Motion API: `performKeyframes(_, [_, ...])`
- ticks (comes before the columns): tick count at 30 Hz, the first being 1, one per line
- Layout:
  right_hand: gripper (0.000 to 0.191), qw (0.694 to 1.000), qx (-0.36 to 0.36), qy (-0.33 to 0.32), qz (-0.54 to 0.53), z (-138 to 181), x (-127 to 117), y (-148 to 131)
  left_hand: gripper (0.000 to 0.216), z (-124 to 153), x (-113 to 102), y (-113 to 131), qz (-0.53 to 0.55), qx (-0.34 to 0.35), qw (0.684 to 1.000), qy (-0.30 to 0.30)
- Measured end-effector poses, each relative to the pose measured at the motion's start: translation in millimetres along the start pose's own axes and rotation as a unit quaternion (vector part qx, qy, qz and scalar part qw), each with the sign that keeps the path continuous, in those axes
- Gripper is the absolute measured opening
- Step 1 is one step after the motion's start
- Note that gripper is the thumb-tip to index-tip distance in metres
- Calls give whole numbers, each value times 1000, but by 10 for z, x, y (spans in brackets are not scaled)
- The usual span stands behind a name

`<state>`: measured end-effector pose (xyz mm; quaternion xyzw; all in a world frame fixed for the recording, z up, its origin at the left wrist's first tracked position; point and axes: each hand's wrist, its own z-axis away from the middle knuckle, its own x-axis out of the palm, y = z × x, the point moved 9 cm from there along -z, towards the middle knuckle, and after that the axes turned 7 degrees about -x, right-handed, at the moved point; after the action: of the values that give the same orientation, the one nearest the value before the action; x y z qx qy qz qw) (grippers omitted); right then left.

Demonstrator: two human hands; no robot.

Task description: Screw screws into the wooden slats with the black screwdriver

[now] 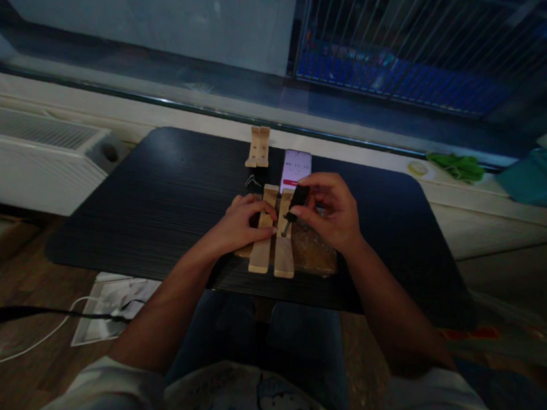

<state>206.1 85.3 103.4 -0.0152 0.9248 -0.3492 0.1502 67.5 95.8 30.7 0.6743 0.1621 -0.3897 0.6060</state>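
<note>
My right hand [333, 211] is closed around the black handle of a short screwdriver [297, 202]. Its metal shaft points down to a hole in the right wooden piece [284, 257]. Just left of that lies a similar wooden piece [259, 255], with a raised lip at its far end. Across it my left hand [245, 227] grips, thumb and fingers bent around its sides, fingertips near the gap between the two pieces. Both pieces rest on a brown slab wrapped in clear plastic [317, 251].
On the dark table [167, 201], another pair of wooden pieces [258, 147] stands at the back. Small metal parts [252, 181] lie before it, and a phone [296, 167] shows a timer. A radiator [31, 156] is left; a teal container [532, 175] sits on the right sill.
</note>
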Motion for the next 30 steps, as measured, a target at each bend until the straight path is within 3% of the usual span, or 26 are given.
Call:
performKeyframes(16, [31, 1000, -8, 5, 26, 4, 9, -8, 20, -14, 5, -14, -5, -4, 1000, 1])
performKeyframes(24, [23, 997, -67, -36, 6, -12, 30, -124, 17, 4, -10, 19, -1, -1, 1000, 3])
performKeyframes(30, [23, 995, -35, -75, -50, -8, 48, -124, 18, -10, -1, -4, -5, -1, 1000, 6])
